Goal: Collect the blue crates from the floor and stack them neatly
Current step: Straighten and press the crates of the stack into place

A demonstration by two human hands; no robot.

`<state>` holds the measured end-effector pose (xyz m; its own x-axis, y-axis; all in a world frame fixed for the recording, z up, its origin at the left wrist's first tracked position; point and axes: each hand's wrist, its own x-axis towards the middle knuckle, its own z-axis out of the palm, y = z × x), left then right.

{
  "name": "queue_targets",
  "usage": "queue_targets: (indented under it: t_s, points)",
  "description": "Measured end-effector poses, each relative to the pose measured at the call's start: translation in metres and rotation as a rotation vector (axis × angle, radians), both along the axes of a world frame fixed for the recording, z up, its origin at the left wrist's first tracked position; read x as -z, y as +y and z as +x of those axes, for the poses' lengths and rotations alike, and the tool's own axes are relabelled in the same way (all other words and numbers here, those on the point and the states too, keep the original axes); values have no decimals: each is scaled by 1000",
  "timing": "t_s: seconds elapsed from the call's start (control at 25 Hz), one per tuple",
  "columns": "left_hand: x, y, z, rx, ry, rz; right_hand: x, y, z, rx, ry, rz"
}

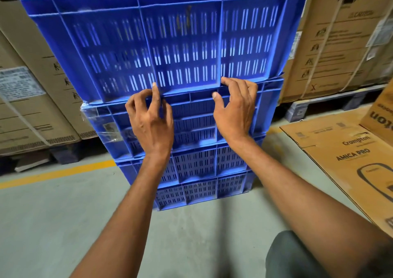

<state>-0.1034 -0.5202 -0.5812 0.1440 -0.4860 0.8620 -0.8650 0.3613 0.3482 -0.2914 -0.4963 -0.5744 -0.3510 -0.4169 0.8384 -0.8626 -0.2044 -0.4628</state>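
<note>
**Left hand [151,119] and right hand [234,111] settle top crate [170,43] on the blue stack**

Working the rig from afar, I have both hands at the seam where the top crate meets the stack [195,167] beneath it. Left hand is curled, with forefinger and thumb pinching the crate's lower edge. Right hand, just beside it, hooks its curled fingers over the same edge, thumb tucked below. Neither hand is free.

The top crate rises directly above my knuckles with its slotted wall facing me. Its base rests on the rim of the crate under my palms. That crate carries a scrap of clear plastic wrap [95,126] just left of the left hand. Below my wrists at least two more blue crates run down to the floor [53,214].

By my reading, the job is well advanced: several crates are already stacked and this one is at the squaring-up stage. I cannot tell whether it has dropped fully into the rim below. The near edges look roughly in line.

What is left, I judge, is a last nudge to true it and then letting go. Whether more crates wait outside the frame I cannot say.

Cardboard cartons [340,43] stand beyond the right hand, and a flattened carton [340,160] lies right of that forearm. A yellow line [63,172] crosses the floor left of the left forearm.
</note>
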Motion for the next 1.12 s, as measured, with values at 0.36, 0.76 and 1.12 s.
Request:
queue_targets:
  t_s: [0.36,0.76,1.12]
  points:
    - [-9,5,5,-99,-123,-55,-13,-2,-59,7,478,-67]
    - [-21,-11,-19,27,-520,-237,-14,-17,-63,69,631,-255]
    - [-14,-7,-16,37,-468,-238,-2,3,-75,92,391,-143]
